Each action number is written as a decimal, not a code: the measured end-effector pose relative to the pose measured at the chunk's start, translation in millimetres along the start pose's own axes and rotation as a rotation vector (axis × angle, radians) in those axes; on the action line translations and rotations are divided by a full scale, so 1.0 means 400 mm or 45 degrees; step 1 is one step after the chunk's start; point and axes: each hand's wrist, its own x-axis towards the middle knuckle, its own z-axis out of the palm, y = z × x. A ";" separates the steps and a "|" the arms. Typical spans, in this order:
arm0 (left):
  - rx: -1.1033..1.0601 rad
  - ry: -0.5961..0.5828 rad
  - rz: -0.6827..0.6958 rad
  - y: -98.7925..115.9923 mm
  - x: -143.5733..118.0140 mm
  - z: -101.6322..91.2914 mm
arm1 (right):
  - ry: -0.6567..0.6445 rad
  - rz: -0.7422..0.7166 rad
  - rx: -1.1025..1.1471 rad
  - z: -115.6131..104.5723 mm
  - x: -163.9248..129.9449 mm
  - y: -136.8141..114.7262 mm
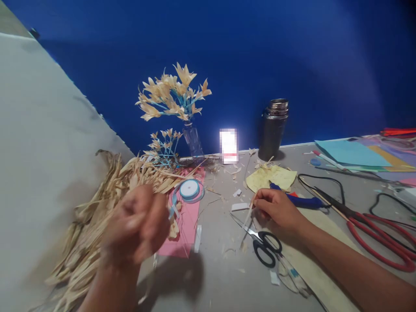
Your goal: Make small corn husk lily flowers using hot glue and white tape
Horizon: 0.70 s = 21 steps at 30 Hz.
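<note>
left hand (136,225) motion-blurred, grip unclear

A deep blue wall (292,56) rises behind a grey table (214,268), a pale grey panel (42,143) slants down the left side, and soft light brightens the wall's upper right.

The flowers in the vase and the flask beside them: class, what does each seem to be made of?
Flowers: probably dried husk, matte pale tan, like the strips heaped beside the left hand; stems look wrapped in light blue. Flask: likely metal, dark body with a shiny ridged top.
</note>
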 end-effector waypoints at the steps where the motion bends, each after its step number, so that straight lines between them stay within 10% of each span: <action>1: 0.077 -0.098 -0.053 -0.006 0.020 0.005 | -0.025 0.018 0.046 0.001 -0.003 -0.004; 3: 0.376 -0.167 -0.130 -0.033 0.062 0.031 | -0.069 0.054 0.147 0.002 -0.010 -0.016; 7: 0.802 0.173 0.085 -0.093 0.095 0.097 | -0.147 0.118 0.289 0.001 -0.021 -0.042; 15: -0.054 -0.394 -0.680 -0.169 0.046 0.263 | -0.112 0.021 0.218 0.030 -0.048 -0.029; 21: -0.358 -0.504 -0.808 -0.235 0.043 0.266 | -0.237 0.125 0.530 0.020 -0.053 -0.025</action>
